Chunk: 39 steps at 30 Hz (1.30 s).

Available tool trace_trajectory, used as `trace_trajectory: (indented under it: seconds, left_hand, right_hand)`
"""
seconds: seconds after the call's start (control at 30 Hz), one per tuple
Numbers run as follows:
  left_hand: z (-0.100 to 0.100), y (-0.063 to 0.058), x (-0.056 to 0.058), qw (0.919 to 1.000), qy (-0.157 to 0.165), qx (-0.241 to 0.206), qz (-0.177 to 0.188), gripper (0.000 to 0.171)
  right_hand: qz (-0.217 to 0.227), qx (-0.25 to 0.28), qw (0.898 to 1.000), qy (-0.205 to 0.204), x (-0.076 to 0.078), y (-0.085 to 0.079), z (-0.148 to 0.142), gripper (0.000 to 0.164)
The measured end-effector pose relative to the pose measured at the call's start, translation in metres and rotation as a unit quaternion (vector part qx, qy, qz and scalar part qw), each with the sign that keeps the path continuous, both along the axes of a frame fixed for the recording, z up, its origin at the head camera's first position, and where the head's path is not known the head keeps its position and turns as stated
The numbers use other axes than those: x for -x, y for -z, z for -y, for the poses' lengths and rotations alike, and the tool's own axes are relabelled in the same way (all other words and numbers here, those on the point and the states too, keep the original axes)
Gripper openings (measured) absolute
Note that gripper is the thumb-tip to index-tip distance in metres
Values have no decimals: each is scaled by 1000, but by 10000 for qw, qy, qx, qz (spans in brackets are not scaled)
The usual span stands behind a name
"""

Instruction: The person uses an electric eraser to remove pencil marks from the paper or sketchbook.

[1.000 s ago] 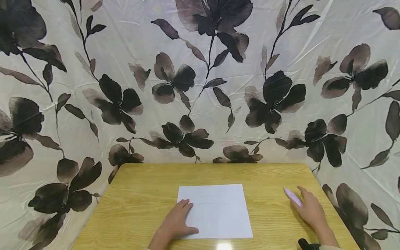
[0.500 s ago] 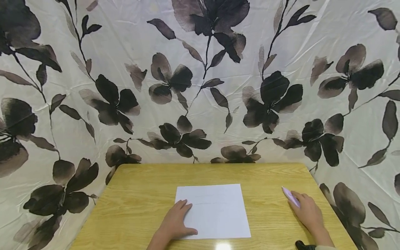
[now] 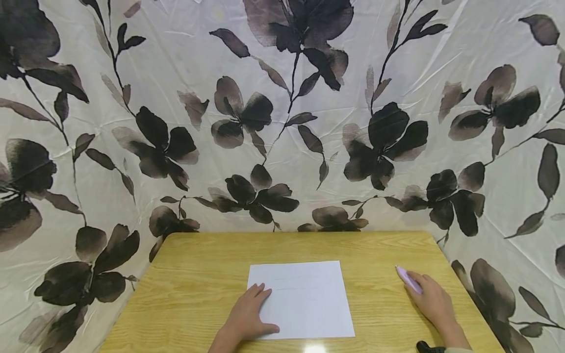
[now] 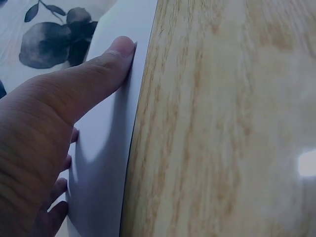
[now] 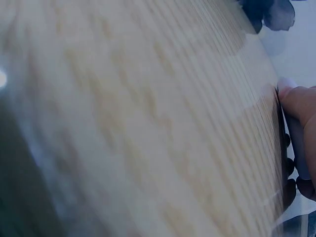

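Head view is showing the right hand [image 3: 434, 300] grasping a lilac pen-like tool [image 3: 411, 281], thumb and fingers wrapping its rear part, so that its pointed end is sticking out ahead of the grip and angling leftward, away from the person. Holding it by the rear is presumably leaving that tip free to work. Whether the tool is resting on the table [image 3: 198, 274] or hanging just above it, I cannot tell.

Well apart, to the left of that grip, a white sheet of paper [image 3: 313, 311] is lying on the table. The left hand [image 3: 247, 314] is gripping nothing; it is pressing on the sheet's left side with thumb and fingers spreading apart, probably weighing it down against sliding. Left wrist view is showing the thumb lying on the paper, just inside the near edge.

As for looks, the tool is appearing smooth and slim, tapering toward its tip, with its rear hiding under the fingers. The sheet is looking plain and unfolded, bearing faint lines [image 3: 295, 289] ahead and to the right of the left hand's fingertips, too pale to make out further
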<state>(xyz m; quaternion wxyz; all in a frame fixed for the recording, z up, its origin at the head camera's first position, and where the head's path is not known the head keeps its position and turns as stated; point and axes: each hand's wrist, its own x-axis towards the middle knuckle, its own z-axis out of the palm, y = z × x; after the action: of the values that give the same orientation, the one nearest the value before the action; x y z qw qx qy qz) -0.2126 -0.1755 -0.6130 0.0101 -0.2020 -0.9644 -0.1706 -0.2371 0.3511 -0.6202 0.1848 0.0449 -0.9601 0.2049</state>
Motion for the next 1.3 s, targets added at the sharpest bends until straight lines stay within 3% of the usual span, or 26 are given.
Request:
trace_trajectory:
  seconds: [0.33, 0.67, 0.9, 1.13, 1.3]
  left_hand:
    - [0, 2, 0, 9999, -27, -80, 107, 103]
    - [-1, -3, -4, 9997, -25, -174, 140, 103]
    - [2, 5, -3, 9997, -21, -231, -14, 103]
    - [3, 10, -1, 9999, -49, -113, 86, 104]
    - [4, 11, 1, 9998, -76, -174, 40, 104]
  right_hand:
    - [-821, 360, 9957, -248, 2, -2, 9, 36]
    - [-856, 1087, 9887, -581, 7, -22, 34, 34]
    - [22, 1545, 9867, -508, 6, -43, 59, 27]
    - [732, 1876, 9750, -943, 6, -53, 81, 27]
    - [729, 2118, 9670, -1215, 7, -57, 96, 28]
